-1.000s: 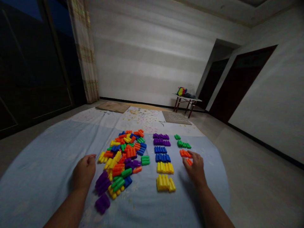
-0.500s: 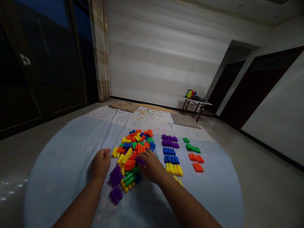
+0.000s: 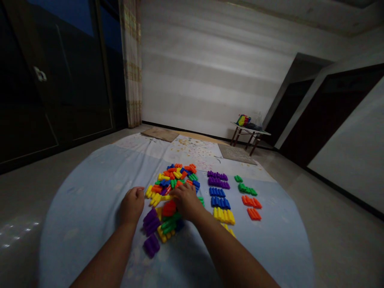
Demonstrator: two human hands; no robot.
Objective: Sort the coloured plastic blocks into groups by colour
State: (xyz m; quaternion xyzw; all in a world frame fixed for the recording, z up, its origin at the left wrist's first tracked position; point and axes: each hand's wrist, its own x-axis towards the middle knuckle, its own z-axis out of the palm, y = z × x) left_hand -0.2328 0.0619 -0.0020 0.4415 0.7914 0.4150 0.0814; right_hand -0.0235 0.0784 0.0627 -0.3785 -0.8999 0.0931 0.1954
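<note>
My right hand [image 3: 186, 201] is over a mixed pile of ridged plastic toy blocks, its fingers curled down and pinching a yellow toy block [image 3: 165, 197]. The palm hides part of the pile. Just under the fingers lie an orange block [image 3: 169, 208] and a green block [image 3: 169, 226]. My left hand [image 3: 132, 205] rests closed on the cloth left of the pile, with nothing visible in it. Closest to it are yellow blocks and a purple block [image 3: 151, 221]. Another purple block [image 3: 151, 245] lies nearer to me.
Right of the pile, blocks lie in rows by colour: purple [image 3: 219, 183], blue [image 3: 220, 202], yellow [image 3: 224, 216], green [image 3: 247, 189] and orange [image 3: 252, 201]. A light blue cloth [image 3: 90, 208] covers the round table. A small side table [image 3: 250, 129] with bags stands by the wall.
My right hand has shifted up over the pile and no longer shows the purple piece at its fingertips; a yellow block is there now. My left hand stays closed in place. The view has moved slightly.
</note>
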